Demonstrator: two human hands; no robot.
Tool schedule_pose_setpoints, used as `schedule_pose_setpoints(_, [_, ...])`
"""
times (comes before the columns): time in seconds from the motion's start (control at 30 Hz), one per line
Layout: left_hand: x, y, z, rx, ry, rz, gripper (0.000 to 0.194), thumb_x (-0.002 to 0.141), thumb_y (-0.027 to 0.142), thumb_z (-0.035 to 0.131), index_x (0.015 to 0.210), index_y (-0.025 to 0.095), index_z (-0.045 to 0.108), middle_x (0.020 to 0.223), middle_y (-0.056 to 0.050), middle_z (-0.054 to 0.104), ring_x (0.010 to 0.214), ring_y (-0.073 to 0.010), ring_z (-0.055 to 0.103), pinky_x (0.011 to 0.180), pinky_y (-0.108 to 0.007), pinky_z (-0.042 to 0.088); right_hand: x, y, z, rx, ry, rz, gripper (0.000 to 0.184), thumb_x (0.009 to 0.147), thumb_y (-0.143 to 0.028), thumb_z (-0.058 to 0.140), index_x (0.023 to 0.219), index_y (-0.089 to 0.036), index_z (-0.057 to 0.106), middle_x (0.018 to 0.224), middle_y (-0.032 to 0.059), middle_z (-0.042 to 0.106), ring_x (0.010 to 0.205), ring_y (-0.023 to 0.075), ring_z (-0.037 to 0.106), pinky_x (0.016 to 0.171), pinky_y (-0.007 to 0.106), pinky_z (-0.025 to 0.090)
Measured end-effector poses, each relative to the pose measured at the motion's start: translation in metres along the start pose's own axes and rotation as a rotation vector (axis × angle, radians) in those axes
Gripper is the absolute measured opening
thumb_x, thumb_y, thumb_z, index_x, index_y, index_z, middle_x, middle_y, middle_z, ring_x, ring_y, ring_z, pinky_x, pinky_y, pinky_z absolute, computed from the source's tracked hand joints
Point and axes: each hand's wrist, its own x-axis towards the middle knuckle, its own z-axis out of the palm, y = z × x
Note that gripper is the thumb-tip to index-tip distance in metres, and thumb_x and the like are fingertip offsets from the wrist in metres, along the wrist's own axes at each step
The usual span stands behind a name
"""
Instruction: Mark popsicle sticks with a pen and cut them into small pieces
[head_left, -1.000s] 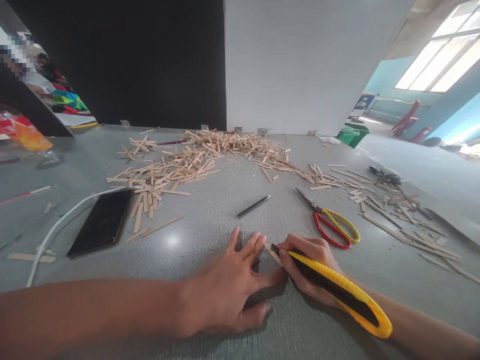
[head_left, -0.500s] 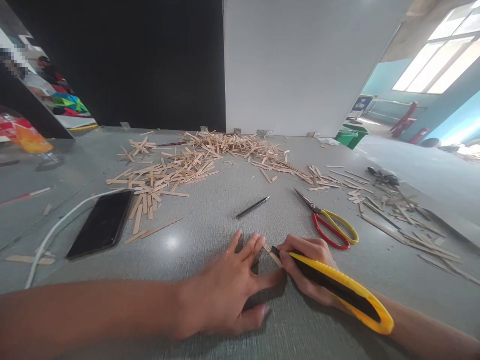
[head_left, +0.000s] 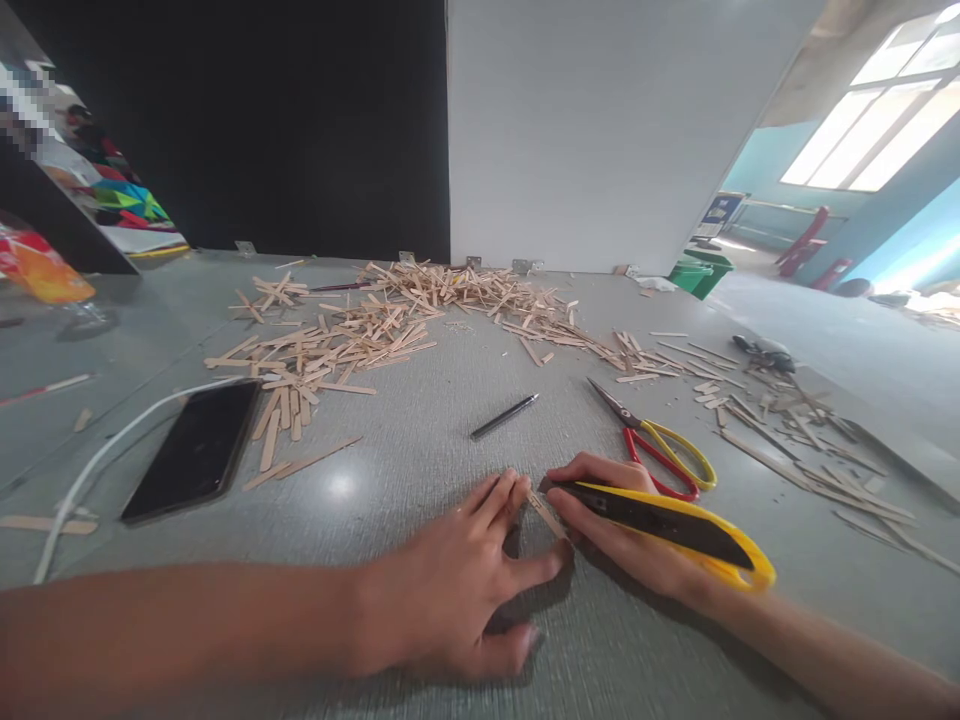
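My left hand (head_left: 465,580) lies flat on the grey table (head_left: 420,460), fingers spread, its fingertips pressing down a short wooden stick (head_left: 546,514). My right hand (head_left: 622,530) grips a yellow and black utility knife (head_left: 667,520), its tip set against the stick just right of my left fingers. The knife body lies lower and flatter over my right hand.
Red and yellow scissors (head_left: 660,450) lie open just beyond my right hand. A black pen (head_left: 504,415) lies ahead. Heaps of wooden sticks (head_left: 375,320) cover the far table, with offcuts (head_left: 795,420) at right. A black phone (head_left: 196,450) with a white cable (head_left: 97,460) sits left.
My right hand has rolled the knife over and lowered its handle, so the knife now lies flatter. My left hand stays on the stick.
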Motion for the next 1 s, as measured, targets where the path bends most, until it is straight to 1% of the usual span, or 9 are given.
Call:
schedule_pose_setpoints(0.07, [0.0, 0.0, 0.0, -0.009, -0.005, -0.006, 0.071, 0.099, 0.052, 0.054, 0.161, 0.023, 0.034, 0.167, -0.029, 0.019, 0.151, -0.0541, 0.021, 0.119, -0.068, 0.031, 0.002, 0.002, 0.0, -0.003, -0.019, 0.021, 0.018, 0.094, -0.038, 0.07, 0.087, -0.022, 0.073, 0.072, -0.0004, 0.069, 0.064, 0.0145, 0.061, 0.061, 0.028, 0.046])
schedule_pose_setpoints(0.17, [0.0, 0.0, 0.0, -0.011, -0.01, -0.006, 0.068, 0.099, 0.052, 0.053, 0.159, 0.022, 0.037, 0.167, -0.03, 0.019, 0.151, -0.0548, 0.02, 0.119, -0.068, 0.03, 0.004, 0.003, 0.001, 0.056, -0.03, 0.019, 0.015, 0.094, -0.035, 0.068, 0.087, -0.022, 0.07, 0.074, -0.0003, 0.068, 0.064, 0.0141, 0.057, 0.059, 0.027, 0.045])
schedule_pose_setpoints(0.33, [0.001, 0.0, -0.001, -0.002, -0.014, -0.008, 0.073, 0.1, 0.053, 0.052, 0.163, 0.024, 0.03, 0.166, -0.031, 0.02, 0.15, -0.0547, 0.019, 0.118, -0.069, 0.031, 0.003, 0.0, 0.002, 0.06, -0.058, 0.047, 0.018, 0.096, -0.033, 0.065, 0.084, -0.02, 0.068, 0.062, -0.0025, 0.062, 0.055, 0.0123, 0.051, 0.052, 0.025, 0.041])
schedule_pose_setpoints(0.53, [0.001, 0.002, -0.003, 0.026, -0.03, -0.004, 0.074, 0.1, 0.054, 0.05, 0.164, 0.024, 0.028, 0.164, -0.032, 0.024, 0.15, -0.0544, 0.019, 0.119, -0.069, 0.03, 0.002, -0.001, 0.001, 0.05, -0.072, 0.05, 0.02, 0.097, -0.033, 0.064, 0.081, -0.021, 0.066, 0.06, -0.0038, 0.061, 0.052, 0.0111, 0.049, 0.05, 0.025, 0.039])
schedule_pose_setpoints(0.6, [0.001, 0.002, -0.003, 0.033, -0.028, -0.004, 0.074, 0.1, 0.054, 0.051, 0.164, 0.024, 0.028, 0.164, -0.032, 0.025, 0.15, -0.0544, 0.02, 0.118, -0.069, 0.031, 0.001, -0.001, 0.0, 0.036, -0.066, 0.039, 0.019, 0.097, -0.032, 0.064, 0.082, -0.022, 0.066, 0.06, -0.0043, 0.062, 0.052, 0.0113, 0.05, 0.053, 0.025, 0.04])
schedule_pose_setpoints(0.7, [0.0, 0.002, -0.003, 0.032, -0.022, 0.001, 0.072, 0.1, 0.053, 0.052, 0.163, 0.023, 0.031, 0.165, -0.031, 0.026, 0.15, -0.0542, 0.021, 0.118, -0.069, 0.031, 0.001, -0.001, 0.0, -0.034, -0.05, -0.008, 0.016, 0.096, -0.032, 0.064, 0.083, -0.023, 0.068, 0.067, -0.0037, 0.067, 0.059, 0.0125, 0.055, 0.065, 0.028, 0.043])
schedule_pose_setpoints(0.77, [0.0, 0.002, -0.003, 0.028, -0.019, 0.001, 0.071, 0.1, 0.053, 0.052, 0.162, 0.023, 0.033, 0.165, -0.031, 0.026, 0.15, -0.0543, 0.022, 0.118, -0.07, 0.03, 0.0, -0.002, 0.001, -0.074, -0.04, -0.03, 0.016, 0.097, -0.032, 0.063, 0.085, -0.023, 0.068, 0.07, -0.0031, 0.069, 0.062, 0.0134, 0.058, 0.071, 0.03, 0.043])
schedule_pose_setpoints(0.87, [-0.001, 0.002, -0.004, 0.024, -0.014, -0.001, 0.07, 0.101, 0.052, 0.051, 0.162, 0.023, 0.033, 0.165, -0.03, 0.027, 0.15, -0.0547, 0.024, 0.117, -0.073, 0.029, 0.0, -0.004, 0.003, -0.107, -0.016, -0.057, 0.023, 0.1, -0.035, 0.058, 0.082, -0.023, 0.066, 0.071, -0.0014, 0.069, 0.063, 0.0146, 0.059, 0.071, 0.031, 0.043])
schedule_pose_setpoints(1.0, [-0.001, 0.003, -0.007, 0.02, 0.009, -0.001, 0.07, 0.101, 0.052, 0.051, 0.164, 0.03, 0.029, 0.166, -0.025, 0.029, 0.15, -0.0538, 0.028, 0.111, -0.079, 0.029, 0.002, -0.009, 0.006, -0.096, -0.006, -0.097, 0.033, 0.103, -0.04, 0.052, 0.075, -0.023, 0.058, 0.066, -0.0002, 0.062, 0.058, 0.0151, 0.054, 0.062, 0.03, 0.043])
